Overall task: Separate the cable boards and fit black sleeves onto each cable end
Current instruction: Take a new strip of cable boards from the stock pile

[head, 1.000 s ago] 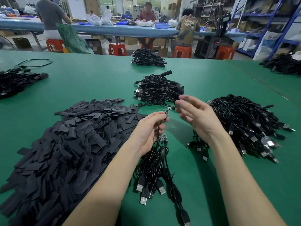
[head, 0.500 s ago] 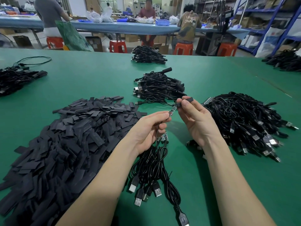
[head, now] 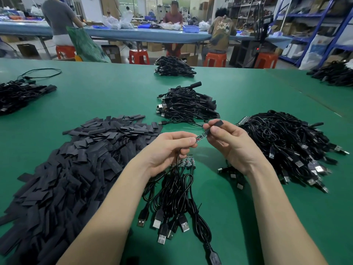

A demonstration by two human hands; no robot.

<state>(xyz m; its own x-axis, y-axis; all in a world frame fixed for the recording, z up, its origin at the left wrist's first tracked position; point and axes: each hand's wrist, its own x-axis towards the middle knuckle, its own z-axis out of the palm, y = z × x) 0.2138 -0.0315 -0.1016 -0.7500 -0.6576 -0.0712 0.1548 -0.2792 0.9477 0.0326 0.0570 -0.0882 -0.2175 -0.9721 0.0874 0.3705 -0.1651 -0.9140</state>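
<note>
Green surface (head: 114, 96): left hand (head: 166, 150) pinches cable board (head: 200, 138) steady, right hand (head: 231, 142) grips black sleeve (head: 214, 127) at board tip to slide on, sleeve pile (head: 72, 169) left of board for quick reach.

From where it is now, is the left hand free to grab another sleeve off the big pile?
Probably not yet. The pile of sleeves lies open just beside the left hand, with nothing between them, but that hand is pinching the small board while the right hand fits a sleeve onto it.
</note>
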